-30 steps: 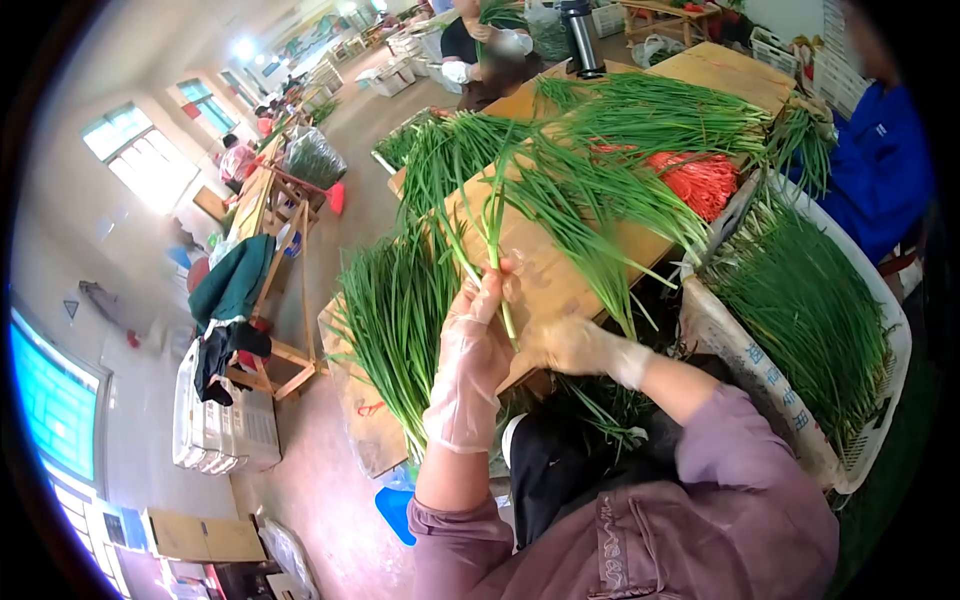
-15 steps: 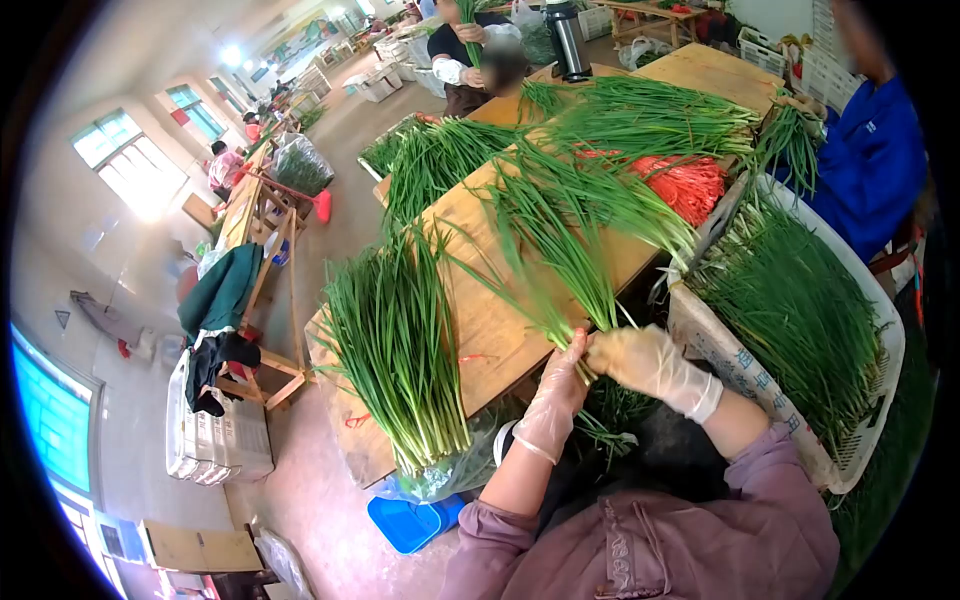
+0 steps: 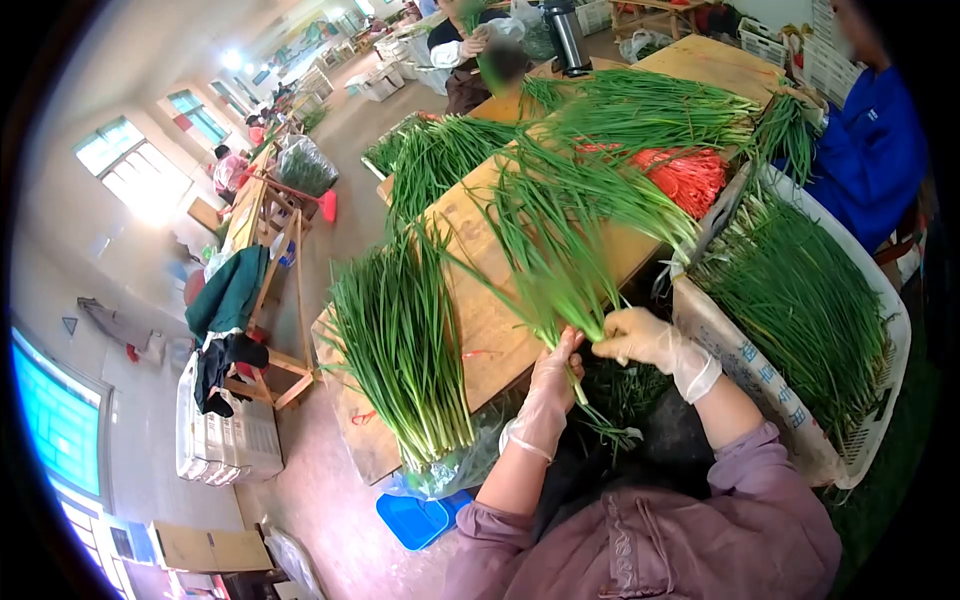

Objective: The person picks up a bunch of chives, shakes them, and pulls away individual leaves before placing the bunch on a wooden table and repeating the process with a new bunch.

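My left hand (image 3: 552,385), in a thin clear glove, is closed around the pale stems of a few green stalks, whose lower ends stick out below it. Just to its right, my gloved right hand (image 3: 640,338) has its fingers pinched at the base of a bunch of green stalks (image 3: 570,270). The leaves of both reach up over the wooden table (image 3: 490,350) and are partly blurred. A large pile of stalks (image 3: 400,350) lies on the table's left part, white stems toward me. Red ties (image 3: 682,180) lie in a heap farther back.
A white crate (image 3: 895,330) full of green stalks stands at my right. Beyond it sits a co-worker in blue (image 3: 870,150); another person holds stalks across the table. A thermos (image 3: 567,38) stands at the back. A blue container (image 3: 415,520) is below the table's near left edge.
My right hand has moved slightly right, away from my left hand, and its fingers now show at the stalks. The view has shifted a little.
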The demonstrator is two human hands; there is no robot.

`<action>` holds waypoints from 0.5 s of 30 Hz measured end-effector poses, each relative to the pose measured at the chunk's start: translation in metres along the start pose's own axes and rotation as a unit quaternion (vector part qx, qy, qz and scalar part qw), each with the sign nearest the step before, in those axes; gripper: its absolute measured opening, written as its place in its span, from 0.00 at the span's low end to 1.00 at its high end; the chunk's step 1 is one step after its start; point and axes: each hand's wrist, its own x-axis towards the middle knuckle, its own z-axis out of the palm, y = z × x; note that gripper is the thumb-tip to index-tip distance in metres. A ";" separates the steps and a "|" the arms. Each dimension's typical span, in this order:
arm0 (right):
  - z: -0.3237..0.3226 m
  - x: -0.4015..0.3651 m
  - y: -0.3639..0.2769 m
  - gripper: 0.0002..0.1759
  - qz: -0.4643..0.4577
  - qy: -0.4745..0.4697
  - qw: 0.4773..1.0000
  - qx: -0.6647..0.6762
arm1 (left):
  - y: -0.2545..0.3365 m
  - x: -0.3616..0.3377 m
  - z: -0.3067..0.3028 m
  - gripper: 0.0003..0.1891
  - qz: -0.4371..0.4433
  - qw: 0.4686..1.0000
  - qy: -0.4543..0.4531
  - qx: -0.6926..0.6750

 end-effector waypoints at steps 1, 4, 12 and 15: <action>0.006 -0.005 -0.001 0.16 -0.012 -0.017 1.000 0.006 | -0.002 0.002 0.000 0.07 -0.001 1.000 0.011 0.013; 0.023 -0.008 0.002 0.14 -0.035 -0.032 0.986 0.159 | -0.005 0.006 0.008 0.04 0.001 1.000 0.024 -0.003; 0.060 -0.054 0.044 0.12 -0.220 0.279 0.918 -0.176 | 0.008 0.017 -0.007 0.05 0.083 0.993 0.076 -0.043; 0.054 -0.081 0.079 0.20 -0.045 0.070 0.964 -0.252 | 0.019 0.009 -0.011 0.09 0.069 0.996 0.019 -0.046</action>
